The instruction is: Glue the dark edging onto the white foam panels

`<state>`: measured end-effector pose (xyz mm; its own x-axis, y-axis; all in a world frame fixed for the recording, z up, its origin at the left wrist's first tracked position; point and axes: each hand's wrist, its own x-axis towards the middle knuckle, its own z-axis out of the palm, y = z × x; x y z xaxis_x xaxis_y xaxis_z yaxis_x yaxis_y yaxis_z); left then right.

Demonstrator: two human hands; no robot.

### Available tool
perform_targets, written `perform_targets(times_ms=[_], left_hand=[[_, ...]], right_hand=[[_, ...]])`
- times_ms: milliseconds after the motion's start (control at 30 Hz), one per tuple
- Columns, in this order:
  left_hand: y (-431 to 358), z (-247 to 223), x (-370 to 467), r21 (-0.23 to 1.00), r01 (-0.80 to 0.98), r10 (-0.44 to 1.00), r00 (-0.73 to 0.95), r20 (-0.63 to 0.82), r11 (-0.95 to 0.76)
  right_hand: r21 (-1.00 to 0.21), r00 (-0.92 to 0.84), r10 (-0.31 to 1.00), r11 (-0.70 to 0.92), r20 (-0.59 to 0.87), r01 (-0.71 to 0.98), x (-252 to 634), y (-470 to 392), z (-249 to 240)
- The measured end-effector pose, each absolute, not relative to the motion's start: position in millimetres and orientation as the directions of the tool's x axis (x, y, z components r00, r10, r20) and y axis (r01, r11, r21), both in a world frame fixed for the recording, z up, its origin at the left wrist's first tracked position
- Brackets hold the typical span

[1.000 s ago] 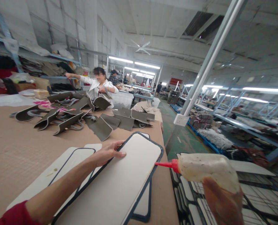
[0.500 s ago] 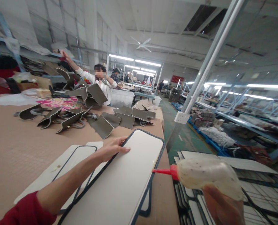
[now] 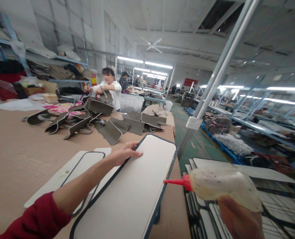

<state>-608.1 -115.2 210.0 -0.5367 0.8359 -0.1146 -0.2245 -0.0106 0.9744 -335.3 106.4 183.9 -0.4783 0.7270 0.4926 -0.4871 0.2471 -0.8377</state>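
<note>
My left hand (image 3: 127,153) grips the left edge of a long white panel (image 3: 132,186) with a dark blue border and rounded corners, thumb on its face. The panel is held tilted above the table. My right hand (image 3: 239,212) is wrapped round a cloudy squeeze bottle of glue (image 3: 224,184), which lies sideways. Its red nozzle (image 3: 176,181) points left, and the tip is at the panel's right edge. A thin yellowish, shiny line of glue (image 3: 167,167) shows along that edge above the tip. Beneath the panel, more white pieces (image 3: 62,172) lie on the table, one with a dark blue border.
Olive-brown bag pieces (image 3: 110,131) with handles are heaped across the brown table (image 3: 8,142). A co-worker in white (image 3: 115,88) stands behind them. Stacked bordered panels (image 3: 207,219) lie at the lower right. A metal post (image 3: 212,76) with a socket box rises beside the table.
The nozzle tip has slid slightly down along the panel's edge, as the view shifts a little. The co-worker's raised arm has come down to the bag pieces.
</note>
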Motion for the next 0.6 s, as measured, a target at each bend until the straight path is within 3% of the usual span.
perform_targets(times_ms=[267, 467, 600], left_hand=[[-108.5, 209.6, -608.4, 0.97, -0.244, 0.823, -0.553, -0.13, -0.011], [-104.9, 215.7, -608.1, 0.969, -0.246, 0.814, -0.568, -0.122, -0.027], [-102.0, 215.1, -610.6, 0.966, -0.257, 0.815, -0.565, -0.129, -0.026]], right_hand=[[-0.877, -0.552, 0.709, 0.202, 0.439, -0.437, -326.2, 99.8, 189.8], [-0.855, -0.566, 0.654, 0.274, 0.502, -0.441, -324.8, 103.5, 189.2], [-0.914, -0.589, 0.731, 0.12, 0.345, -0.387, -317.0, 90.2, 184.0]])
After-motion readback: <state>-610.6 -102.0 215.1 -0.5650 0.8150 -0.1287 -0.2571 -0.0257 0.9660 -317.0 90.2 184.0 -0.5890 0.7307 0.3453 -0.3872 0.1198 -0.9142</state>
